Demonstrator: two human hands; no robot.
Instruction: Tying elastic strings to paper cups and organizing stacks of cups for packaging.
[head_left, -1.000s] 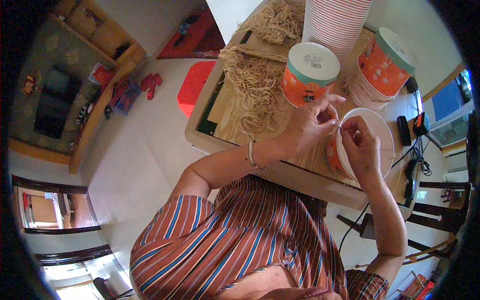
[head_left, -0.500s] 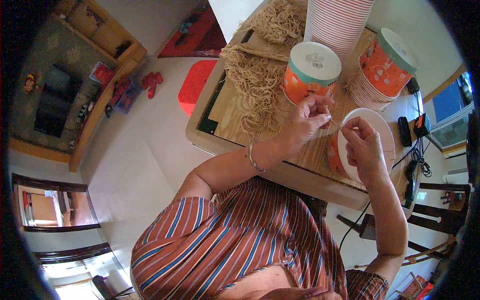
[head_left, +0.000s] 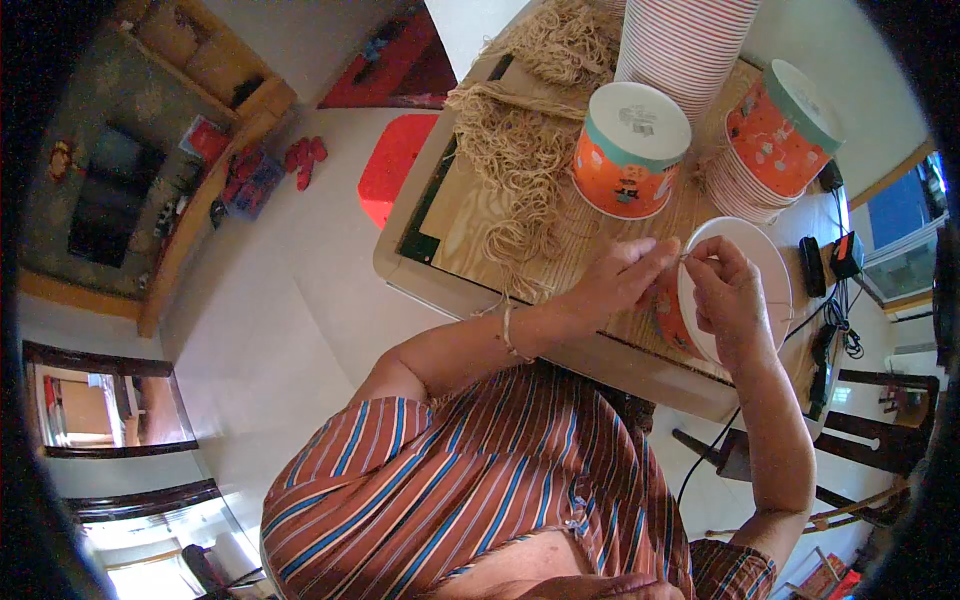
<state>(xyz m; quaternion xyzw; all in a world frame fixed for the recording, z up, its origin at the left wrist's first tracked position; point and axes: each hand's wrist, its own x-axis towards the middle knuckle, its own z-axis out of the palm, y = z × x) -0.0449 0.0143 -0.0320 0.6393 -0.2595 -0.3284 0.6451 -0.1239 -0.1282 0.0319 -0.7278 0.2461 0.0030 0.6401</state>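
My left hand (head_left: 628, 277) and my right hand (head_left: 727, 293) meet at the fingertips over the near rim of an open paper bucket (head_left: 757, 240), white inside and orange outside. A thin tan string (head_left: 684, 257) is pinched in my right fingertips. The fingers of my left hand are pressed together against the same spot, and the string's end there is too small to follow. Another orange paper bucket (head_left: 625, 180) with a teal band stands upside down just beyond my left hand. A tangled heap of tan string (head_left: 520, 150) lies left of it.
A tall stack of white, red-lined paper buckets (head_left: 685, 50) rises at the back. Further orange buckets (head_left: 785, 130) are stacked at the right, near black adapters and cables (head_left: 835, 310). A red stool (head_left: 392, 170) stands beyond the table's left edge.
My left hand has moved down toward my right hand, its fingers straightening and closing the gap at the fingertips. The right hand stays nearly in place.
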